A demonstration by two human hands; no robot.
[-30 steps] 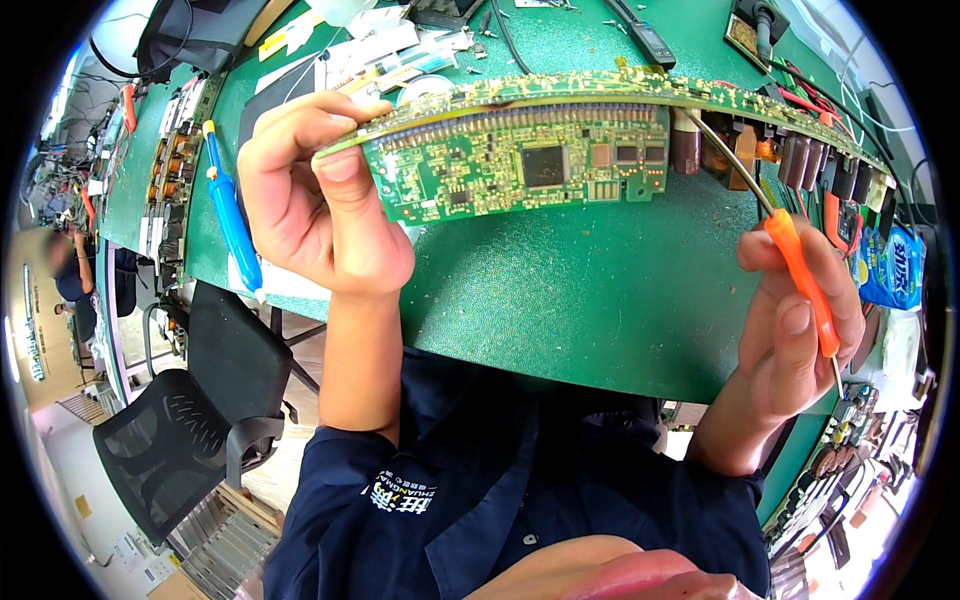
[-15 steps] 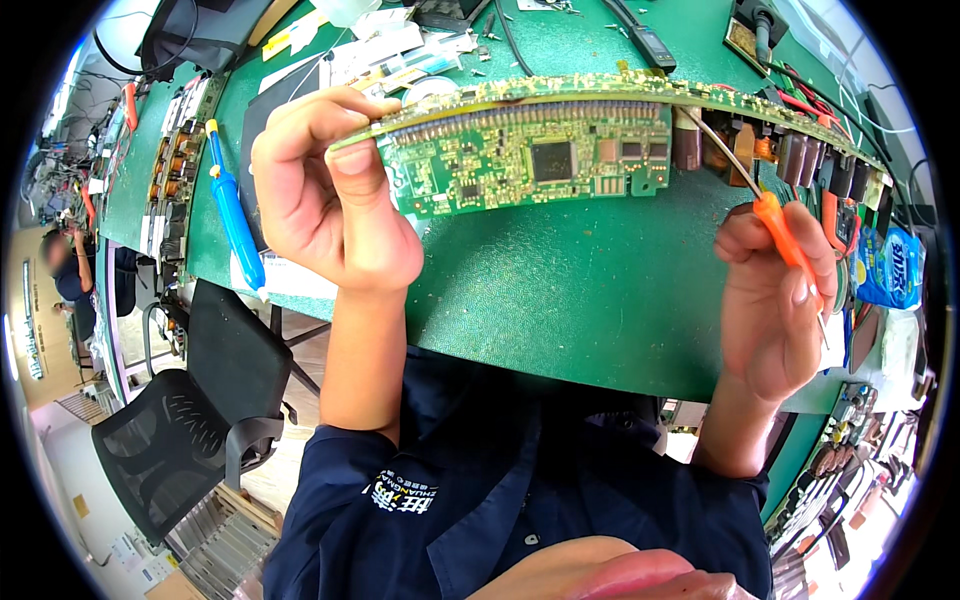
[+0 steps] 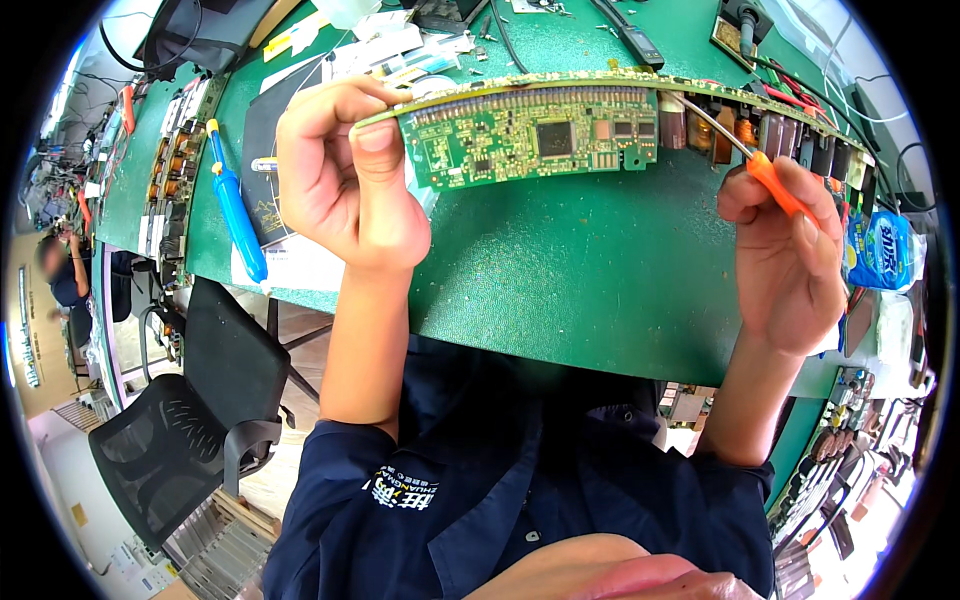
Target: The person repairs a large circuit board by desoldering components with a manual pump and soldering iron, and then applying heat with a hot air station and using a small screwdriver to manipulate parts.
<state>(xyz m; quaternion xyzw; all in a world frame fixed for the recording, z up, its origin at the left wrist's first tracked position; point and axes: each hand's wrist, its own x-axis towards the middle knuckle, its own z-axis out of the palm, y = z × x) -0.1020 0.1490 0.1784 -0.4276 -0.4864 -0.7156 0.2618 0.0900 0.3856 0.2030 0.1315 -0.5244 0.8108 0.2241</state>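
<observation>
My left hand (image 3: 350, 190) grips the left end of a long green circuit board (image 3: 750, 100), thumb in front, fingers curled behind. A smaller board (image 3: 500, 145) with a square black chip hangs from it along a row of header pins, facing me. Capacitors and other bulky parts (image 3: 770, 135) sit under its right part. My right hand (image 3: 780, 230) is closed on an orange-handled screwdriver (image 3: 775, 185); its shaft runs up to the long board, just right of the smaller board. Whether the tip touches is unclear.
The green bench (image 3: 570, 280) carries a blue tool (image 3: 240, 225), papers, cables, small parts, a black handheld device (image 3: 630, 35), a tool stand (image 3: 745, 20) and a blue packet (image 3: 880, 250). More boards (image 3: 170, 170) lie left. A black chair (image 3: 200, 410) stands lower left; a person (image 3: 65, 270) works far left.
The board and my left hand have moved slightly right and up. My right hand has risen with the screwdriver, whose handle now sits higher and is more covered by my fingers.
</observation>
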